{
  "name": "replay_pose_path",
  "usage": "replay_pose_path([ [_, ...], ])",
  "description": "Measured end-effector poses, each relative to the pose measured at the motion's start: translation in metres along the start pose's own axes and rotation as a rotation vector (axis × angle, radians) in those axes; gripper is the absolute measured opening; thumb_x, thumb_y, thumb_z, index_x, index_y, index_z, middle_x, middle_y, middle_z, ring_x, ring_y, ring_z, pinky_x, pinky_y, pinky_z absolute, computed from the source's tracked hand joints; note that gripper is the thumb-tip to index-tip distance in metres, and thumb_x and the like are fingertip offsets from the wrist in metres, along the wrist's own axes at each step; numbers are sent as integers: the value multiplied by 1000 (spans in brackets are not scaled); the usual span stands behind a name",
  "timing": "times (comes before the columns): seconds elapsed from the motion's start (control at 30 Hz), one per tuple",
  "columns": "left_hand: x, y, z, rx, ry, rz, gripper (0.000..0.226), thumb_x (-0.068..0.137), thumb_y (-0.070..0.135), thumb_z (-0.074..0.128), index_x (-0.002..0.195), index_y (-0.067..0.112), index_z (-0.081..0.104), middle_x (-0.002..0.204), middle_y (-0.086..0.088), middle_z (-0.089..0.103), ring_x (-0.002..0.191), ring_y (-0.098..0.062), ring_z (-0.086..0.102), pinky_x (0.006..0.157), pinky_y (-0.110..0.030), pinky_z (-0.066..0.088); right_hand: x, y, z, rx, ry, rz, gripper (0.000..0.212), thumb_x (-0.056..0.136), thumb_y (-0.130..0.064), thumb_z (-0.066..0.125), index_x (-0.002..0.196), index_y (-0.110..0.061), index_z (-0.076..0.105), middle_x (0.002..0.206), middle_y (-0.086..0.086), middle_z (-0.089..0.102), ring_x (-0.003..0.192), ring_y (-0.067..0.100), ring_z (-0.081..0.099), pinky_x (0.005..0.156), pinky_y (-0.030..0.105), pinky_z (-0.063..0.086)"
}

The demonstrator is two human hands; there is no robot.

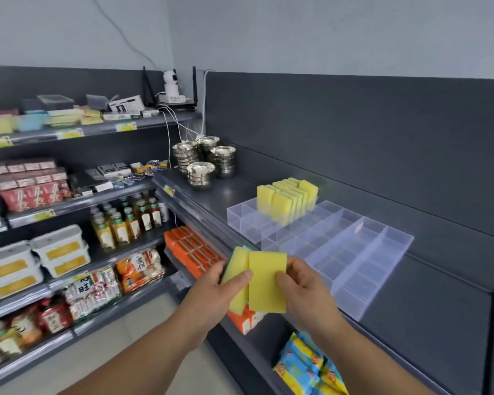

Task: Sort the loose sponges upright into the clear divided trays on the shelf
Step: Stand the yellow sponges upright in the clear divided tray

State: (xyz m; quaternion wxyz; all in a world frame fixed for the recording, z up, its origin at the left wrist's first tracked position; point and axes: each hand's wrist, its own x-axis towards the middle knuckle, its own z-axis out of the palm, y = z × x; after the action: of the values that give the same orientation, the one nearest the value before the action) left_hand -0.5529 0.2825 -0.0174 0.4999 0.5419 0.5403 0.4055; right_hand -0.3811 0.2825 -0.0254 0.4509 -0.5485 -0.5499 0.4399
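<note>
Holding yellow sponges at lower centre of frame, both hands closed on them: left hand [211, 292] gripping a sponge behind [238, 269], thumb across its face; right hand [305, 292] pinching the front sponge [267, 280] by its right edge. Overlapping, front sponge covering part of the one behind, both roughly upright, in front of the shelf edge [203, 220]. Sitting right of centre on the dark shelf: clear divided trays [354, 252], mostly unfilled. Standing upright in the far-left tray, upper centre-right: a block of yellow sponges [287, 199]. Stacking behind them near frame centre: steel bowls [201, 173].
</note>
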Motion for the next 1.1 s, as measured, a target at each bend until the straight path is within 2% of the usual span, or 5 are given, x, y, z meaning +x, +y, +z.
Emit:
replay_pose_path([
  [0.33,137,32,-1,209,154,99,9,92,39,56,101,36,55,96,6,66,86,-11,64,78,-34,54,135,-5,-32,-23,-52,-79,20,92,-21,60,111,-28,59,103,-7,68,97,10,65,76,20,53],
  [0.63,269,41,5,146,127,162,33,88,23,64,117,28,48,108,10,63,94,-6,61,78,-28,51,206,5,-65,-5,175,-19,26,93,-21,58,113,-37,53,102,-8,67,88,6,64,56,9,49],
  [0.77,331,38,-1,124,-11,152,34,84,21,70,115,25,55,107,7,69,97,-10,65,88,-34,52,230,4,-63,-24,270,19,24,93,-20,58,111,-36,54,100,-7,69,90,14,65,64,14,53],
  [0.9,380,37,-15,195,-268,148,31,84,15,70,112,23,59,102,6,71,95,-8,66,81,-24,50,253,-2,-47,-27,400,69,22,94,-19,56,110,-34,54,97,-6,70,93,20,65,80,30,53],
  [1.1,442,33,-32,323,-604,193,26,84,18,70,104,32,61,98,10,73,96,-8,67,95,-35,50,282,-9,-3,25,535,145,24,96,-18,51,114,-35,55,99,-6,70,91,15,64,81,30,51],
])
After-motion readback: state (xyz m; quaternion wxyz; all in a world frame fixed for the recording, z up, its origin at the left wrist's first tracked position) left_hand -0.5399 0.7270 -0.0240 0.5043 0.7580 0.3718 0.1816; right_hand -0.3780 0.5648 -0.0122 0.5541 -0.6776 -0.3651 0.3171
